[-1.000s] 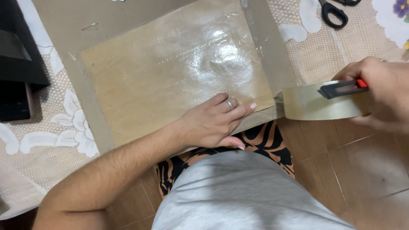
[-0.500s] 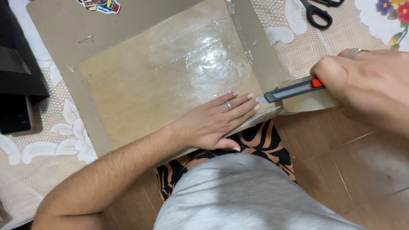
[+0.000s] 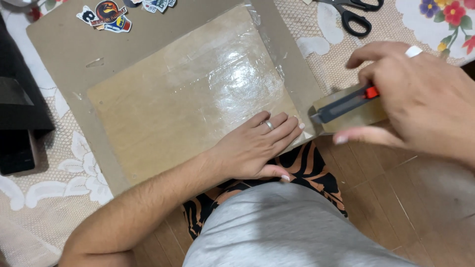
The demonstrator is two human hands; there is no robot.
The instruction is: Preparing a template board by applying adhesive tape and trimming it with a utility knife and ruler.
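Note:
My left hand (image 3: 257,146) lies flat, fingers together, on the near right corner of a light wooden board (image 3: 168,104) covered with shiny clear tape. The board rests on a larger grey cardboard sheet (image 3: 64,54). My right hand (image 3: 420,99) holds a grey utility knife with a red slider (image 3: 344,103) against a roll of clear tape (image 3: 354,116), just right of the board's corner. A strip of tape runs from the roll to the board edge by my left fingertips. The knife's tip points at that strip.
Black-handled scissors (image 3: 354,15) lie at the top right on a lace tablecloth with flower print (image 3: 448,20). Stickers (image 3: 106,15) sit on the cardboard's far edge. A black device (image 3: 17,118) is at the left. Brown wooden floor (image 3: 396,173) shows at the lower right.
My right hand has brought the knife from above the roll down toward the tape strip at the board's corner. The view has shifted slightly, showing the stickers. My left hand has stayed put.

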